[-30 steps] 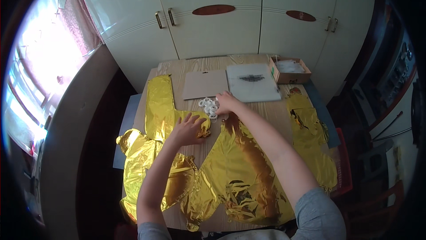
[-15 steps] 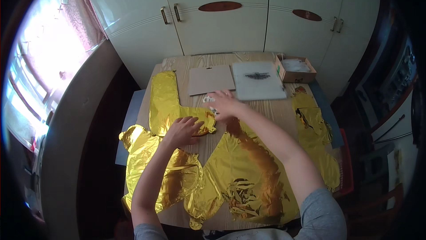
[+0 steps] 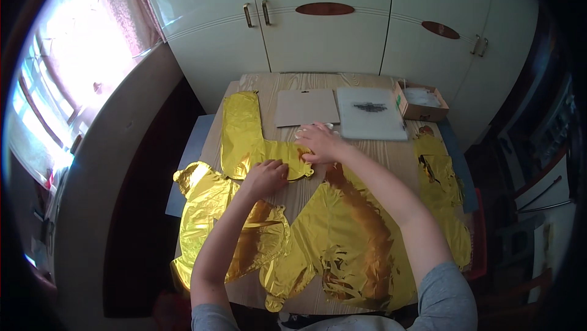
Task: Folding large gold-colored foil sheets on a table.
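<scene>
A flat, glossy L-shaped piece of gold foil (image 3: 241,129), looking like an uninflated balloon, lies under both hands, its long leg reaching away beyond the left hand and its short leg running toward the right hand. It should be very light, limp and slippery, quick to crease and easily punctured by a nail, so the rim seam along its lower edge or the small tab at the short leg's end seems the safest hold. The left hand (image 3: 266,178) rests palm down with fingers bent at that lower edge; whether they pinch it I cannot tell. The right hand (image 3: 321,143) is spread over the short leg's end. Small white objects (image 3: 329,126) peek out behind its knuckles, mostly hidden. Just beyond it lies a grey-brown cardboard sheet (image 3: 306,107); nearer the body, between the forearms, spreads a broad, wrinkled gold foil piece (image 3: 361,245).
</scene>
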{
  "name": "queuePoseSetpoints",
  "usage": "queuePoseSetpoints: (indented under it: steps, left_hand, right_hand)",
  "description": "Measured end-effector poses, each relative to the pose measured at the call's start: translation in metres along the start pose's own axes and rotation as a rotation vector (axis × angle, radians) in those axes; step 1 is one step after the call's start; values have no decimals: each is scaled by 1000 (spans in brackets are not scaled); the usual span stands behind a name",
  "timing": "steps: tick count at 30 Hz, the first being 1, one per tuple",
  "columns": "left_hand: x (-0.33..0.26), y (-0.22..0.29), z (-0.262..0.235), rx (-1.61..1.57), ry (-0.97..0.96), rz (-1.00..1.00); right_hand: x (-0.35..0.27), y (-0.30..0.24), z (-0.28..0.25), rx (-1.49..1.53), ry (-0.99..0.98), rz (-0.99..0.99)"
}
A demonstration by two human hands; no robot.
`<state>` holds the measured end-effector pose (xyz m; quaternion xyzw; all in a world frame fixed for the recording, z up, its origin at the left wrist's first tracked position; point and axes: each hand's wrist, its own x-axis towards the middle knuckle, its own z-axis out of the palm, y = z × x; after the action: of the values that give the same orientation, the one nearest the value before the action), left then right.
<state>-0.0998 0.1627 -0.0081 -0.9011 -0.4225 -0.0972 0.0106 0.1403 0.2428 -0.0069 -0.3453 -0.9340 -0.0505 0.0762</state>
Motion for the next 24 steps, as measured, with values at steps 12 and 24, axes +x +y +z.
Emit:
queuePoseSetpoints:
  steps: [12,24]
  left_hand:
    - [5,-6,0,-59,104,61]
    - [2,-2,4,-168,157,-37]
  right_hand:
    - [-126,165,-55,-16,410,569]
    - [-153,294,-112,-57,-523,901]
